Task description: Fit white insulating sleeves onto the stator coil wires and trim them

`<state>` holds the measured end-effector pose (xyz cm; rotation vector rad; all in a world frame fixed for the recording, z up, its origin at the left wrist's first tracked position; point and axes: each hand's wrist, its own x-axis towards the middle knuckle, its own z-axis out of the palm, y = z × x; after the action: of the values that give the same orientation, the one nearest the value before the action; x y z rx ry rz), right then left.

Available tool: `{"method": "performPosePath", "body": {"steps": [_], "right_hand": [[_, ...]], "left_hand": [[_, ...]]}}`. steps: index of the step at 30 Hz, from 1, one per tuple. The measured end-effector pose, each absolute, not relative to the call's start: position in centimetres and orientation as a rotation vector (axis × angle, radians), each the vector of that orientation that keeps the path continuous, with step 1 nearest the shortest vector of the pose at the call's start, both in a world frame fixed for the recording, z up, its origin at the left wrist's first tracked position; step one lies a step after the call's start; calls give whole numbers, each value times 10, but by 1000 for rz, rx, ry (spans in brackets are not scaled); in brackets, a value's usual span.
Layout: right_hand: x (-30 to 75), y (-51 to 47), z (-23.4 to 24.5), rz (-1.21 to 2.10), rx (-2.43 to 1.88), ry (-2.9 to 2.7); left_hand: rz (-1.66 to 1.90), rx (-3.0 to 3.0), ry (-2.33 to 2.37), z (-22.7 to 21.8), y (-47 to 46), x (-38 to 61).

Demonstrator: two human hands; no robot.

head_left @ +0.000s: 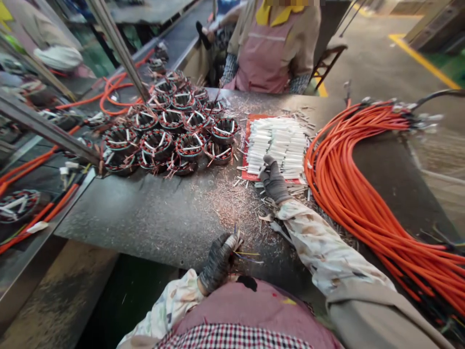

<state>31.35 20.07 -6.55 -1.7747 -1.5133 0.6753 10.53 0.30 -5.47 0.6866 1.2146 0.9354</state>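
My left hand [218,261], in a dark glove, is closed near the table's front edge. Thin wires [249,254], yellow and blue among them, stick out from its fingertips. My right hand [275,182], in a grey glove, reaches to the near edge of a pile of short white sleeves [278,143]. Its thumb and fingers are pinched together at a white sleeve, partly hidden by the glove. The pile lies in rows on a red sheet [250,176]. Copper-coloured wire scraps [228,203] lie between my two hands.
Several wound motor stators [191,145] stand stacked at the back left. A thick bundle of orange cables [348,179] curves along the right side. Metal posts [118,46] rise at the left. Across the metal table [145,208] sits a person in a pink apron [265,58].
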Motion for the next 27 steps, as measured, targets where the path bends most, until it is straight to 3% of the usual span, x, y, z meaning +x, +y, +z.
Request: {"method": "performPosePath", "body": {"steps": [7, 15, 21, 24, 27], "right_hand": [[285, 120, -21, 1541, -1135, -879], [263, 85, -3, 1537, -1067, -775], [271, 90, -1, 1512, -944, -1042], [278, 95, -5, 1725, -851, -1283], [278, 97, -17, 2162, -630, -1536]], "left_hand": [[719, 533, 1004, -24, 1, 101], [709, 504, 1031, -23, -8, 99], [742, 453, 983, -21, -10, 96], [735, 438, 919, -24, -13, 95], [781, 386, 828, -26, -15, 94]]}}
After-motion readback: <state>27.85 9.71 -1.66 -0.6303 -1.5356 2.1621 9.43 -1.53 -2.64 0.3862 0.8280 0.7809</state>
